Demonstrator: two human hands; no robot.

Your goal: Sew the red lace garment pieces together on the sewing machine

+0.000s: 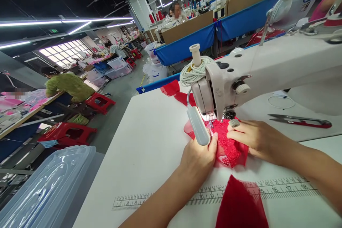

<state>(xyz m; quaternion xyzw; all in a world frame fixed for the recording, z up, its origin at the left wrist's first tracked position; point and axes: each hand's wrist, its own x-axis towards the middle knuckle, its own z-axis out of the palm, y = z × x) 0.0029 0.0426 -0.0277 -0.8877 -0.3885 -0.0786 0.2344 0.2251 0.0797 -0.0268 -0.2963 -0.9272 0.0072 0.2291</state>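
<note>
A white sewing machine [267,67] stands on the white table [149,142]. Under its needle lies a piece of red lace fabric [229,146]. My left hand [199,158] rests on the fabric's left side, thumb stretched up beside the machine's small lamp [198,125], fingers pressed flat. My right hand [253,139] lies on the fabric's right side just in front of the presser foot, its fingers curled and pinching the lace. A second red cloth piece [240,205] hangs over the table's near edge.
Thread snips [299,121] with red handles lie on the table to the right. A printed ruler [213,192] runs along the table front. A clear plastic bin lid [45,185] sits at lower left. Red stools [66,133] and other seated workers fill the aisle on the left.
</note>
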